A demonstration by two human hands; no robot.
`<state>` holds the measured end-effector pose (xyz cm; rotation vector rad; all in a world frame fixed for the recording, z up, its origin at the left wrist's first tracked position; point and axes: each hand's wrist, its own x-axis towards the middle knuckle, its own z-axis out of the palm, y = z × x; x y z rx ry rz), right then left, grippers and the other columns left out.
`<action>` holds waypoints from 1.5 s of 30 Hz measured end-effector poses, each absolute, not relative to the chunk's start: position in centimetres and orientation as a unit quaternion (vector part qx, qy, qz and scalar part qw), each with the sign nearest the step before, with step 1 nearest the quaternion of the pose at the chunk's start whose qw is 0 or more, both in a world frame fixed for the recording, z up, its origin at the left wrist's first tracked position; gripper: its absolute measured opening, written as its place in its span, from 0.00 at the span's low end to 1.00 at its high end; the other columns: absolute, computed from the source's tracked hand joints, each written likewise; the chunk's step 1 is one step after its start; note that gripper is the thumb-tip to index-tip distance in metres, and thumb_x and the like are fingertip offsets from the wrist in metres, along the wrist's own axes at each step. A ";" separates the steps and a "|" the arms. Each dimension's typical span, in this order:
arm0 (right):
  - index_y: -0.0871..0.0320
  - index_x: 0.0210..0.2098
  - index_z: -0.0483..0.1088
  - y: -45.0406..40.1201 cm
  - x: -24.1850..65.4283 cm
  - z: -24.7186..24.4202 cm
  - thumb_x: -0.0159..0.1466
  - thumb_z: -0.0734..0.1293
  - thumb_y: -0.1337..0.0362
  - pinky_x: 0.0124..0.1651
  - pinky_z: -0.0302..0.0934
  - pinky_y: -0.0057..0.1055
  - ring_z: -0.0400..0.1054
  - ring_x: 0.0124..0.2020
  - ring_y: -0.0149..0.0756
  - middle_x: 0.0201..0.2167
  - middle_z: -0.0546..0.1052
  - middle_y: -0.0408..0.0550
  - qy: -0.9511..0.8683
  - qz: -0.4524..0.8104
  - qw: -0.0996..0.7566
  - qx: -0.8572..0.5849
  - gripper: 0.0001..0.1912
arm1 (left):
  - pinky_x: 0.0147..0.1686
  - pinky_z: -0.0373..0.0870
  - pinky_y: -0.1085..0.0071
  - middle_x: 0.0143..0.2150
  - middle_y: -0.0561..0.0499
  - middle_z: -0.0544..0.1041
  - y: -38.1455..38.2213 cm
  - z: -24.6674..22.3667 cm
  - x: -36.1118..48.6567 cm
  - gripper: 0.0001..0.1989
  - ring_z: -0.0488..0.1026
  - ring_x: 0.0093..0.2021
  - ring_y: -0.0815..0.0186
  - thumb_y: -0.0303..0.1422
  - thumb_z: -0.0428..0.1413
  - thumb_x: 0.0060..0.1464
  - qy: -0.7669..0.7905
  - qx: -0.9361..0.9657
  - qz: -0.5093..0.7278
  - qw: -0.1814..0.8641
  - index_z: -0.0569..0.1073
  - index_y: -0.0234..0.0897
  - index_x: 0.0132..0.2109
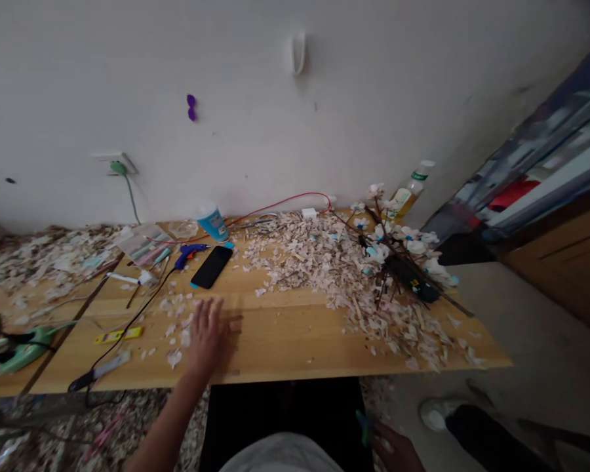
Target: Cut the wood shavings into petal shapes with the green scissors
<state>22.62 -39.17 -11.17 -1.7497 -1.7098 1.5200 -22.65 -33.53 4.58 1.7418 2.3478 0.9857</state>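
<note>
My left hand [207, 333] lies palm down on the wooden table [275, 328], fingers stretched out, holding nothing. Just beyond its fingertips is a black phone [212, 267] on something blue. My right hand [396, 449] is low beside my right thigh, below the table edge, partly cut off by the frame. A blurred blue-green object [363, 427] shows at its fingers; its kind I cannot make out. Pale petal-like scraps [174, 357] lie left of my left hand.
A blue glue gun [189, 254], blue cup [213, 223], yellow cutter [118, 335] and scraper-like blade [101, 372] lie leftward. Scraps [319, 259] cover the back and right. Flowered branches [398, 242] stand near a bottle [413, 189]. Another person's shoe [437, 414] shows at right.
</note>
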 end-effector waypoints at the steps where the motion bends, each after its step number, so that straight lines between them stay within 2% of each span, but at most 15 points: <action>1: 0.47 0.31 0.81 -39.3 21.5 -10.0 0.49 0.64 0.42 0.52 0.67 0.49 0.74 0.46 0.61 0.38 0.81 0.52 -0.577 0.549 0.133 -0.589 0.22 | 0.65 0.49 0.45 0.62 0.37 0.68 -33.8 4.4 -20.3 0.23 0.55 0.67 0.40 0.37 0.58 0.55 0.738 0.564 0.355 0.105 0.71 0.36 0.57; 4: 0.49 0.43 0.79 -38.7 16.8 -5.3 0.57 0.65 0.44 0.56 0.64 0.45 0.73 0.49 0.52 0.46 0.79 0.49 -0.532 0.650 0.174 -0.513 0.23 | 0.67 0.50 0.50 0.68 0.43 0.62 -35.5 4.0 -13.2 0.32 0.56 0.69 0.49 0.42 0.58 0.56 0.588 0.548 0.414 0.427 0.61 0.48 0.66; 6: 0.53 0.47 0.78 -37.7 13.6 -2.3 0.60 0.65 0.46 0.54 0.65 0.44 0.73 0.48 0.50 0.47 0.79 0.51 -0.508 0.710 0.197 -0.447 0.23 | 0.66 0.51 0.49 0.67 0.40 0.64 -36.4 4.1 -9.6 0.41 0.58 0.68 0.49 0.50 0.58 0.53 0.448 0.531 0.408 0.592 0.54 0.46 0.69; 8: 0.54 0.46 0.78 -36.7 11.1 -0.4 0.59 0.68 0.48 0.55 0.63 0.42 0.72 0.49 0.49 0.47 0.78 0.51 -0.554 0.724 0.206 -0.357 0.22 | 0.60 0.61 0.51 0.59 0.39 0.72 -36.4 4.6 -7.3 0.37 0.68 0.60 0.50 0.52 0.57 0.53 0.399 0.509 0.386 0.658 0.61 0.44 0.66; 11: 0.54 0.46 0.77 -35.9 9.2 0.0 0.58 0.70 0.49 0.52 0.64 0.40 0.71 0.48 0.47 0.45 0.77 0.51 -0.550 0.726 0.238 -0.338 0.21 | 0.46 0.71 0.63 0.39 0.43 0.81 -34.9 6.2 -6.2 0.23 0.78 0.41 0.58 0.51 0.53 0.59 0.390 0.529 0.324 0.681 0.78 0.39 0.49; 14: 0.57 0.34 0.78 -35.3 8.6 -0.8 0.59 0.69 0.48 0.41 0.66 0.35 0.72 0.36 0.42 0.33 0.78 0.48 -0.525 0.733 0.243 -0.358 0.18 | 0.37 0.70 0.70 0.28 0.46 0.79 -33.4 7.4 -6.6 0.25 0.77 0.33 0.63 0.52 0.51 0.59 0.398 0.543 0.324 0.665 0.81 0.36 0.34; 18: 0.58 0.26 0.74 -34.0 8.0 -0.8 0.60 0.68 0.48 0.35 0.62 0.30 0.68 0.29 0.36 0.24 0.74 0.43 -0.518 0.677 0.313 -0.419 0.19 | 0.32 0.68 0.72 0.26 0.47 0.77 -32.5 7.2 -7.6 0.24 0.74 0.29 0.66 0.52 0.53 0.58 0.439 0.498 0.393 0.637 0.79 0.35 0.32; 21: 0.58 0.27 0.76 -32.6 7.1 0.6 0.58 0.70 0.51 0.38 0.63 0.30 0.69 0.32 0.37 0.27 0.75 0.44 -0.557 0.650 0.320 -0.406 0.16 | 0.35 0.70 0.69 0.30 0.46 0.78 -31.7 6.8 -8.6 0.23 0.76 0.34 0.62 0.52 0.53 0.58 0.434 0.477 0.421 0.637 0.79 0.35 0.35; 26: 0.57 0.34 0.79 -30.4 5.8 2.4 0.57 0.71 0.55 0.39 0.66 0.32 0.73 0.34 0.40 0.30 0.79 0.47 -0.556 0.701 0.269 -0.355 0.12 | 0.50 0.69 0.60 0.43 0.43 0.80 -28.2 6.2 -12.0 0.20 0.75 0.47 0.54 0.51 0.52 0.58 0.413 0.556 0.392 0.606 0.79 0.41 0.42; 28: 0.57 0.37 0.79 -29.6 5.9 2.0 0.58 0.70 0.57 0.43 0.67 0.35 0.73 0.37 0.41 0.35 0.80 0.50 -0.572 0.669 0.285 -0.380 0.12 | 0.53 0.67 0.58 0.46 0.44 0.79 -25.8 5.3 -14.3 0.20 0.74 0.49 0.53 0.49 0.48 0.62 0.473 0.601 0.372 0.527 0.78 0.42 0.43; 33: 0.57 0.47 0.75 -27.4 7.7 -1.1 0.60 0.66 0.59 0.48 0.69 0.41 0.75 0.41 0.44 0.42 0.80 0.55 -0.584 0.515 0.392 -0.489 0.17 | 0.52 0.67 0.58 0.45 0.42 0.78 -19.0 2.2 -20.8 0.18 0.73 0.48 0.55 0.39 0.45 0.64 0.709 0.619 0.276 0.194 0.76 0.36 0.46; 37: 0.59 0.47 0.75 -26.3 8.9 -3.8 0.61 0.65 0.56 0.43 0.72 0.39 0.75 0.40 0.44 0.42 0.79 0.57 -0.572 0.374 0.477 -0.553 0.18 | 0.58 0.61 0.54 0.54 0.38 0.72 -15.0 0.9 -23.4 0.19 0.67 0.55 0.52 0.34 0.55 0.57 0.724 0.640 0.224 0.124 0.72 0.35 0.55; 41: 0.56 0.48 0.75 -26.4 8.9 -5.4 0.62 0.65 0.60 0.47 0.72 0.42 0.75 0.44 0.45 0.45 0.79 0.55 -0.618 0.286 0.487 -0.547 0.16 | 0.52 0.66 0.58 0.48 0.42 0.75 -12.3 0.4 -24.4 0.13 0.71 0.50 0.54 0.31 0.51 0.59 0.689 0.693 0.179 0.110 0.77 0.38 0.48; 43: 0.55 0.50 0.74 -26.6 8.8 -5.7 0.64 0.64 0.61 0.49 0.71 0.42 0.74 0.46 0.44 0.45 0.78 0.54 -0.648 0.269 0.473 -0.533 0.16 | 0.49 0.68 0.60 0.43 0.43 0.77 -11.0 0.3 -25.1 0.12 0.73 0.46 0.56 0.31 0.50 0.59 0.675 0.693 0.217 0.129 0.78 0.38 0.42; 45: 0.55 0.50 0.73 -26.9 8.7 -5.7 0.65 0.64 0.62 0.50 0.71 0.42 0.74 0.47 0.43 0.46 0.78 0.54 -0.671 0.246 0.466 -0.521 0.15 | 0.47 0.70 0.62 0.43 0.44 0.79 -9.7 0.4 -26.2 0.12 0.75 0.44 0.58 0.32 0.50 0.60 0.675 0.676 0.264 0.136 0.78 0.38 0.43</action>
